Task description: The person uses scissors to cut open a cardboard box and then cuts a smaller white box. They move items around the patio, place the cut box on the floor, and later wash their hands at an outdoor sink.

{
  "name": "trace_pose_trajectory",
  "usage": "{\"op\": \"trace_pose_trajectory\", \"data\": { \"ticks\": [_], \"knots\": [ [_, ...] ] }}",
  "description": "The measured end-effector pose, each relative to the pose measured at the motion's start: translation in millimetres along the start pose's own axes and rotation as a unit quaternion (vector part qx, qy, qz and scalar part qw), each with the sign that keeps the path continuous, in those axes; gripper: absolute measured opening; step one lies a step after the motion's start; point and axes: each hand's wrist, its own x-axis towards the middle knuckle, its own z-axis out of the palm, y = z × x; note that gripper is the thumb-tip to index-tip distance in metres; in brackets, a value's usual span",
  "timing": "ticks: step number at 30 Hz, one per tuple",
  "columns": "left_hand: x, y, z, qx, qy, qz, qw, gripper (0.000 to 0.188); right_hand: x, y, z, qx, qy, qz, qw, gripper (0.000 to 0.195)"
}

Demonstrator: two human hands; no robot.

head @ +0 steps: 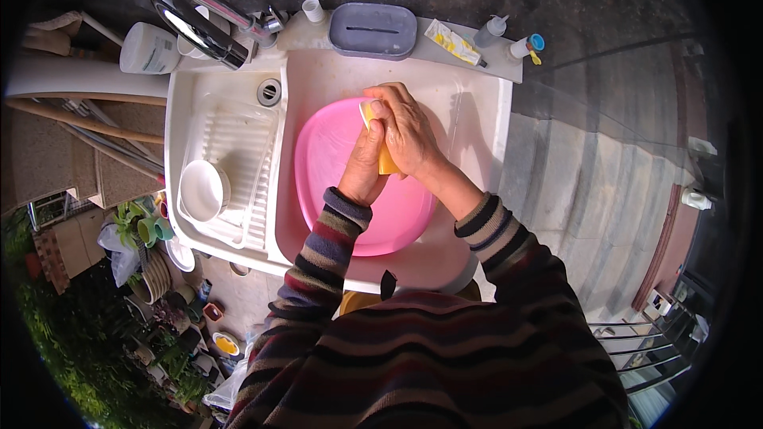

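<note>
A pink plastic basin (334, 149) sits in the larger bowl of a white sink (316, 65). Above the basin both hands hold a yellow object (388, 162) with a white edge, perhaps a plastic container; the fingers hide much of it. My left hand (362, 162) grips it from the left and below, thumb near its white end. Wrapped over its right side is my right hand (405, 128), fingers curled around the top. Striped sleeves are pushed back from both wrists.
Left of the divider, a white bowl (202, 190) rests on the ribbed drainboard below a chrome faucet (197, 21). Along the back ledge stand a grey soap box (372, 30), a squeezed tube (454, 43), a small bottle (492, 30) and a blue-capped container (527, 46). Steps (572, 173) lie to the right.
</note>
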Motion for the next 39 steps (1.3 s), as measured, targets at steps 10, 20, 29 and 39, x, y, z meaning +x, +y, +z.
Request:
{"op": "trace_pose_trajectory", "data": {
  "ticks": [10,20,29,39],
  "knots": [
    [68.2,45.5,22.2,-0.091,-0.002,0.018,0.996,0.036,33.3,47.1,-41.9,0.612,0.193,0.169,0.748,0.041],
    [155.5,61.6,15.2,-0.091,0.116,0.091,0.985,0.041,10.4,36.6,-70.5,0.729,0.112,0.095,0.669,0.062],
    [58.7,6.0,78.1,0.156,0.087,0.073,0.981,0.036,1.4,5.7,-57.3,0.786,0.026,0.065,0.615,0.079],
    [34.7,29.7,72.7,0.097,-0.010,0.110,0.989,0.038,-0.2,-20.2,-41.3,0.790,-0.053,0.039,0.610,0.087]
  ]
}}
